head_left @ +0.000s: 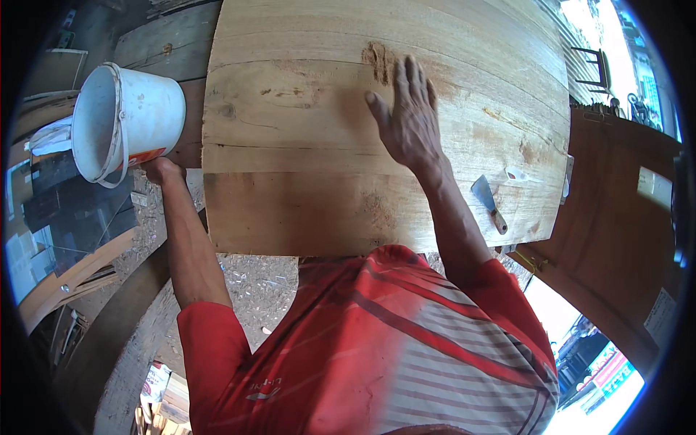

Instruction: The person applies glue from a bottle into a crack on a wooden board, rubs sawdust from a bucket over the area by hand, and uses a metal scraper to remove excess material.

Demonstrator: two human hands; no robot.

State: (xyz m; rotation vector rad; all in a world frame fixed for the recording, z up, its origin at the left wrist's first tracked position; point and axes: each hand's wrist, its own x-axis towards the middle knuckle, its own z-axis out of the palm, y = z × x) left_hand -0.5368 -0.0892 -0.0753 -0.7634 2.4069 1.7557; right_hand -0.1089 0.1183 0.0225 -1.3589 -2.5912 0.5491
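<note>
A white plastic bucket (148,112) with a wire handle is tipped, its mouth facing left, just past the left edge of a wide wooden board (290,152). My left hand (164,170) is closed against the bucket's lower side, fingers partly hidden by it. Over the board, my right hand (412,119) is open with fingers stretched away from me and thumb apart, holding nothing. Its shadow falls to the left. Just beyond the fingertips lies a small heap of brown sawdust (378,64). A putty knife (489,204) rests near the board's right front corner.
A small white tool (518,175) lies by the putty knife. Dark glossy panels (80,210) stand at the left below the bucket. A large brown panel (609,181) stands beyond the board's right edge. Debris litters the ground (257,286) under the front edge.
</note>
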